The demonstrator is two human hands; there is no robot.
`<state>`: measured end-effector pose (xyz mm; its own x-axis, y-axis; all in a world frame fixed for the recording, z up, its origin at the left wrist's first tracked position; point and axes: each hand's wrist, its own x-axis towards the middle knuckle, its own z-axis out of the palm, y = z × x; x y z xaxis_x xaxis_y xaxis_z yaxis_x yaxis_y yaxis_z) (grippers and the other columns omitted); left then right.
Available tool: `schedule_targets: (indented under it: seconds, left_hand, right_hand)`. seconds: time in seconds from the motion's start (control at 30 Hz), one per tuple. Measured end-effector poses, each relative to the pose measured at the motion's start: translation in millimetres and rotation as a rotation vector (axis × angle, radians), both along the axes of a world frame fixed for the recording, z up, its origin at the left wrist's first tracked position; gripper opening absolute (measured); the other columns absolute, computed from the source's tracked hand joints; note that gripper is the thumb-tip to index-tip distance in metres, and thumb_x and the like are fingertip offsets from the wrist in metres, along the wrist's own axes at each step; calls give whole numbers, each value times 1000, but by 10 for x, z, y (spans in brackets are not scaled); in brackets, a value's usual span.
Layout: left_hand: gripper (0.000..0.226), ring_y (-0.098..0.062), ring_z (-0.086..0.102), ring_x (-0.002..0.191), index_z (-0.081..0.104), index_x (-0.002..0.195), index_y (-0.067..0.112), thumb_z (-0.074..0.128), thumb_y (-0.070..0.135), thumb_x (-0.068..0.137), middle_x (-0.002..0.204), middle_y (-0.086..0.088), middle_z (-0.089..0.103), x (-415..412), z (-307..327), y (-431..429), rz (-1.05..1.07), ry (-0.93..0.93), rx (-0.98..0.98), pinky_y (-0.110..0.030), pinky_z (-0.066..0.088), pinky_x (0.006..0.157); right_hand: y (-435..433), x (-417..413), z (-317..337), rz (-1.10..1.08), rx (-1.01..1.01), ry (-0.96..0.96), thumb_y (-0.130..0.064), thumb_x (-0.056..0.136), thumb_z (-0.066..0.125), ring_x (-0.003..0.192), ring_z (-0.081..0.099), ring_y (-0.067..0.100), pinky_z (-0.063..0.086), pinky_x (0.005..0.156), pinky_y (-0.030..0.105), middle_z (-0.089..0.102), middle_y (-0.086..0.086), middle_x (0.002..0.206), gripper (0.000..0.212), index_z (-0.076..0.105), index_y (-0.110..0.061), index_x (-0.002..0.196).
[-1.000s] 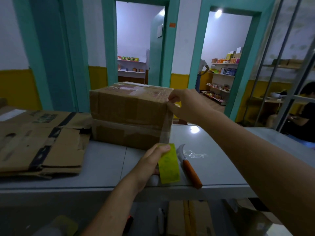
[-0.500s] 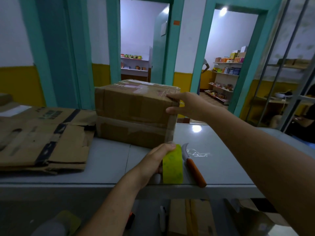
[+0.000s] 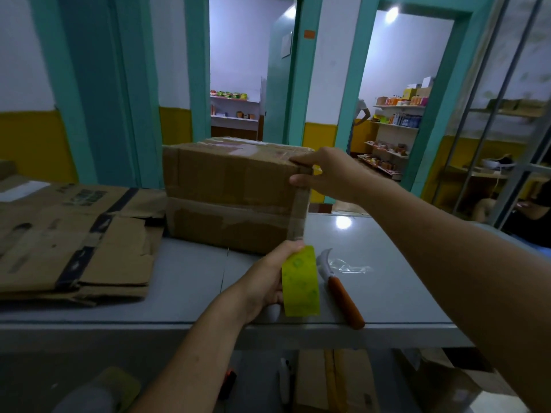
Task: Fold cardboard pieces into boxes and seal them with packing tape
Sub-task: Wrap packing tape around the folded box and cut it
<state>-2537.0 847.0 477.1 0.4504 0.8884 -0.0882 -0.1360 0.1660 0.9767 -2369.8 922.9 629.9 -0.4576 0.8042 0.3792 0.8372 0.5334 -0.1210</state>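
Cardboard pieces, brown and flattened (image 3: 74, 234), sit stacked on the left of the grey metal table (image 3: 387, 293). Just beside them stands the folded brown cardboard box (image 3: 232, 198). It looks light and stiffest at the corners, so I'd hold it there. The left hand (image 3: 265, 284) grips the yellow roll of clear packing tape (image 3: 299, 283) below the box's right front edge. The tape is thin and clingy, so keep it taut. The right hand (image 3: 328, 174) presses fairly straight fingers onto the top right corner.
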Motion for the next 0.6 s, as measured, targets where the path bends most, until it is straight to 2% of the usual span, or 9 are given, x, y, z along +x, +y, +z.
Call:
schedule_targets:
  seconds: [0.07,0.13,0.27,0.33,0.43,0.6]
  left_hand:
    - [64,-31,71,106,70,122,18,64,64,78,113,-16,73,0,6,-11,1,43,-17,-43,55,95]
    - [73,-34,71,113,67,132,18,64,68,79,121,-17,75,-9,13,13,1,61,-39,-49,54,103]
    - [65,-27,75,100,64,134,23,62,66,85,107,-9,77,-35,35,108,-22,43,-73,-51,53,103]
    - [62,-27,75,99,62,133,24,62,66,87,105,-9,78,-36,41,155,-47,68,-75,-49,57,97]
    - [61,-25,76,94,60,133,25,66,64,86,102,-7,78,-56,88,203,-104,70,-123,-37,60,76]
    - [60,-23,76,91,59,133,26,71,61,86,103,-6,77,-104,111,265,-189,52,-196,-34,61,68]
  right_hand:
    - [54,33,53,-28,41,70,-35,99,65,117,62,19,48,95,30,68,4,131,46,61,-18,141]
    - [106,43,133,-31,53,100,-33,98,66,118,64,20,48,97,29,70,5,130,43,64,-15,137]
    - [176,-22,188,-12,75,102,-35,98,67,113,66,16,50,94,27,72,3,126,41,68,-15,134]
    - [200,-23,164,-6,87,114,-35,98,67,113,66,16,52,97,30,72,2,126,40,68,-15,133]
    - [224,9,149,1,118,118,-33,98,67,111,67,15,54,97,32,73,3,123,38,69,-14,131]
    - [228,14,145,-4,134,142,-33,96,69,109,67,17,56,96,34,74,2,122,38,70,-15,130]
